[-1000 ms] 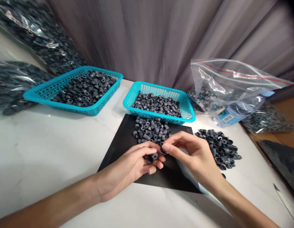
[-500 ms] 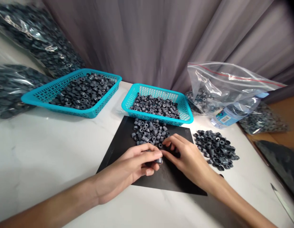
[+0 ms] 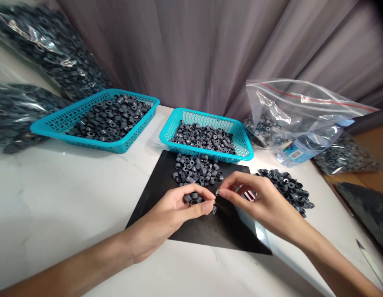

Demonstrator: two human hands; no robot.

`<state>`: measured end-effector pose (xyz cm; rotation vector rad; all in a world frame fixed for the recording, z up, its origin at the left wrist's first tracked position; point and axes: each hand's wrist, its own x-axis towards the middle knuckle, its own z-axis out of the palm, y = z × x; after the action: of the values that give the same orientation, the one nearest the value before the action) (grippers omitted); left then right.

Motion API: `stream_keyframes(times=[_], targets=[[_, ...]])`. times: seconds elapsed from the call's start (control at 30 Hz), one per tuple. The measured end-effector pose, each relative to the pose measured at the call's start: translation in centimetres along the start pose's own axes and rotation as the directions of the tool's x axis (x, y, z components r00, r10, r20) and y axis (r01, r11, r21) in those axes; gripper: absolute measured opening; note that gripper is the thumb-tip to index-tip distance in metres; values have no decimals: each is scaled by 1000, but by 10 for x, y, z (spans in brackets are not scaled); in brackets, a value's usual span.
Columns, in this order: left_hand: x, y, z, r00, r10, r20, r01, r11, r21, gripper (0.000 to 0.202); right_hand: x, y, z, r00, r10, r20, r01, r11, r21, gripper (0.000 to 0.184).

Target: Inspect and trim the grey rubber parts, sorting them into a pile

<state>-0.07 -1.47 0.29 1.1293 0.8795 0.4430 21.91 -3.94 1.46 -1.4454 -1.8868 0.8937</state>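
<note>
from my end, through the head camera, i had both bare hands over the black mat (image 3: pixel 228 233) on the white desk (image 3: pixel 86 206). my left hand (image 3: pixel 169 210) was curled, thumb and forefinger nearly meeting at the tips, with a few grey rings (image 3: pixel 195 195) cupped inside it. a loose ring (image 3: pixel 214 210) showed just below its thumb tip; i couldn't tell whether the fingers gripped it. my right hand (image 3: pixel 264 200) was pinching a small piece (image 3: pixel 217 192) between thumb and forefinger, just beside the left fingertips.

beyond them, a heap of rings (image 3: pixel 199 171) lay on the mat, in front of the nearer blue basket (image 3: pixel 247 153), which held more of the same. a fuller blue basket (image 3: pixel 117 145) stood to the left, near two bulging clear bags. right of the mat i had a dark pile (image 3: pixel 292 189) on the desk, partly hidden by my right hand, with a zip bag (image 3: pixel 318 99) and a water bottle (image 3: pixel 302 152) behind it.
</note>
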Motion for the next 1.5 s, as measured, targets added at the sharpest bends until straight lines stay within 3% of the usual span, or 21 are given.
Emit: stream_keyframes(times=[0.13, 0.27, 0.43, 0.63, 1.0, 1.1, 1.27, 1.5], targets=[[-1, 0, -1, 999, -49, -12, 50, 998, 33, 29, -3, -8, -8, 988, 115, 100, -138, 955, 262, 24], [-2, -1, -1, 999, -44, 16, 45, 997, -67, 24, -5, -10, -9, 953, 144, 267, -240, 897, 371, 25], [-2, -3, 0, 997, -26, 77, 42, 975, -219, 16, -5, -8, -4, 944, 134, 302, -273, 831, 485, 25], [-1, -4, 0, 998, -31, 56, 45, 962, -269, 18, -3, -5, 2, 958, 120, 260, -247, 805, 540, 24], [-3, -8, 3, 997, -35, -75, 15, 968, -251, 22, -9, -14, 24, 991, 128, 40, -133, 903, 409, 21], [-2, -10, 4, 995, -62, -83, 31, 944, -327, 21, -10, -17, 26, 993, 116, -25, -101, 936, 337, 16], [0, -12, 4, 999, -38, -2, 32, 862, -506, 14, -11, -17, 27, 995, 64, -82, -44, 973, 224, 15], [2, -9, 5, 991, 41, 129, 30, 860, -509, 23, -12, -20, 29, 992, 83, -99, -63, 979, 195, 22]])
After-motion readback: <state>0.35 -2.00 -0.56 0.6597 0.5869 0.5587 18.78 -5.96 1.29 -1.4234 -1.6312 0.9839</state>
